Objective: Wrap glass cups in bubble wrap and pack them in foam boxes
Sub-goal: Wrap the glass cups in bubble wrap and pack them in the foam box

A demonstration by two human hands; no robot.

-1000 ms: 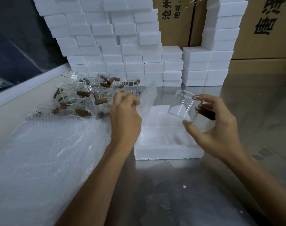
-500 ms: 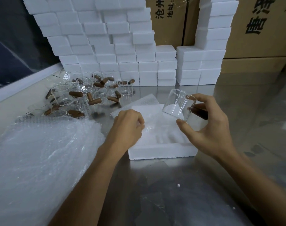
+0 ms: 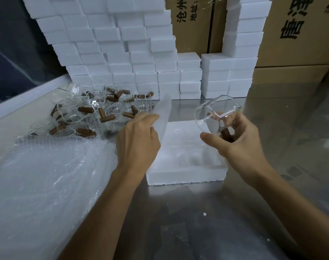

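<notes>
Tilting mouth-left above the foam tray (image 3: 186, 175), a glass cup (image 3: 214, 117) is held by the right hand (image 3: 240, 145); fingers are curled round its brown handle, thumb stretched out under the glass. A single bubble-wrap sheet (image 3: 164, 115) is pinched upright by the left hand (image 3: 137, 141), just left of the cup and apart from it.

The tray lies flat on the steel surface (image 3: 197, 222), its near edge square to the viewer, recesses visible in its top. Its left edge is partly hidden behind the left hand. A wrap pile (image 3: 43, 184) covers the near-left of the surface, its right edge close to the tray. Loose cups (image 3: 96, 111) with brown handles are heaped behind the pile, against the white ledge (image 3: 28, 98) on the left. Foam boxes (image 3: 122, 53) are stacked like a wall along the back edge, with cartons (image 3: 295, 34) behind them. Open room is found right of the tray and in front of it; small white crumbs (image 3: 204, 214) are scattered there.

Compared with half a second ago: the sheet, then pressed down flat on the tray, is now lifted and stands on edge. The left hand has been raised off the tray. The cup has been turned, so its open mouth now shows, and is carried a little higher. The tray has not been shifted.
</notes>
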